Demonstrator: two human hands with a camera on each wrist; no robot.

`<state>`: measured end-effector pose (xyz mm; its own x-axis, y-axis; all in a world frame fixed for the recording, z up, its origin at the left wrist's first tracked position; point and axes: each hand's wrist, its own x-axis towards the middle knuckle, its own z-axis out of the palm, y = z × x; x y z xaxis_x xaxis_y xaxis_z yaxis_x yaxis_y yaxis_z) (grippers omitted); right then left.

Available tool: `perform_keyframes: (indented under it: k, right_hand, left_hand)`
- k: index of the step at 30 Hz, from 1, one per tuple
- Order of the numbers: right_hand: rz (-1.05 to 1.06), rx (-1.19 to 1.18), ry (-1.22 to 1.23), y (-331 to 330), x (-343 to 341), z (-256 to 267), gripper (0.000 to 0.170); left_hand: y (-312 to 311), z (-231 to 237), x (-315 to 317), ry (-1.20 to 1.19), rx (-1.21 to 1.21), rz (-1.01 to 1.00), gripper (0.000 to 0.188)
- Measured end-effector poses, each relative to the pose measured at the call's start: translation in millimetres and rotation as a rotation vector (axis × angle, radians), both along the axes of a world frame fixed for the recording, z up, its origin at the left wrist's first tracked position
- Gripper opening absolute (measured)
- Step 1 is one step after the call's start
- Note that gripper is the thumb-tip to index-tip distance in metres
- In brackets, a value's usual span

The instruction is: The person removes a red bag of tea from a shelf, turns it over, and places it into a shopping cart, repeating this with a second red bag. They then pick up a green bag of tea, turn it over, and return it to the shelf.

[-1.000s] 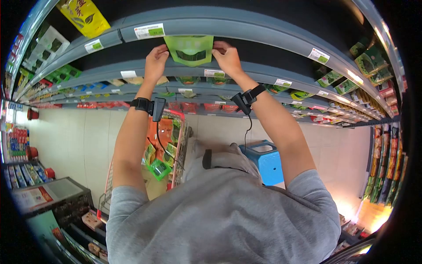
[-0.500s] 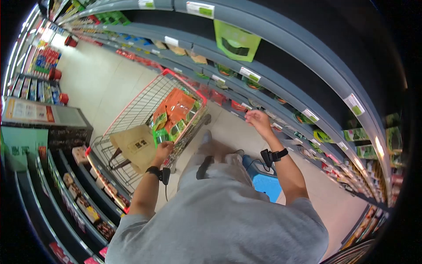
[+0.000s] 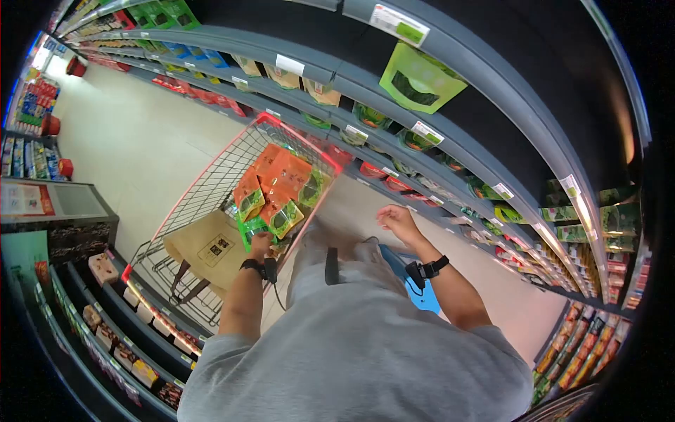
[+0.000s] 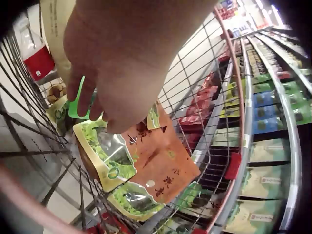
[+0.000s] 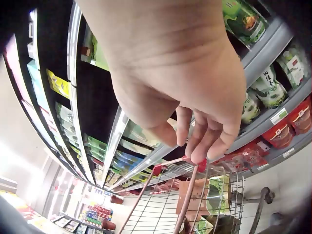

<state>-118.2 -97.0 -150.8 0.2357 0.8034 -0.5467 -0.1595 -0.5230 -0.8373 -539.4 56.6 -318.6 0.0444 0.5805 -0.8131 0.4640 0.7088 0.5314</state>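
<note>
My left hand (image 3: 261,244) is down in the shopping cart, its fingers gripping a bright green pouch (image 3: 249,228) near the cart's right side. In the left wrist view, strips of that green pouch (image 4: 74,108) show around the fingers; the thumb is hidden. Orange pouches (image 3: 288,172) and smaller green-and-yellow pouches (image 3: 284,219) lie beside it in the cart. My right hand (image 3: 399,224) hangs in the air between cart and shelf, fingers loosely bent, holding nothing. A light green pouch (image 3: 422,77) stands alone on the shelf, well apart from both hands.
The red-rimmed wire cart (image 3: 211,155) also carries a brown bag (image 3: 214,246) with dark handles. A blue stool (image 3: 422,299) is by my legs. Stocked shelves (image 3: 492,133) run along the front and right; low racks (image 3: 112,330) stand at the left.
Both hands have left the light green pouch, which stays on the shelf. My left hand has dropped into the cart to the green pouch, the right has lowered. The view has turned toward the cart.
</note>
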Motion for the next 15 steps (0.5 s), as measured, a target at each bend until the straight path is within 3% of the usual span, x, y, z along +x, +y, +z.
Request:
perform_keyframes:
  k: [2, 5, 8, 11, 15]
  right_hand:
    - [0.012, -0.064, -0.028, 5, -13, 15, 0.015]
    - [0.007, -0.162, -0.047, 16, -26, 33, 0.016]
    - [-0.016, -0.239, -0.005, 21, -38, 43, 0.017]
    - [-0.008, -0.275, 0.01, 29, -44, 43, 0.017]
    - [0.029, -0.281, -0.023, 38, -51, 48, 0.017]
  left_hand:
    - [8, -27, -15, -0.075, -0.171, -0.002, 0.028]
    - [-1, -156, -64, -0.189, 0.276, -0.498, 0.038]
    - [3, -100, -28, -0.016, -0.217, -0.076, 0.035]
    - [-1, -117, -34, -0.007, 0.676, -0.984, 0.03]
    - [-4, -131, -26, -0.027, 0.683, -1.0, 0.021]
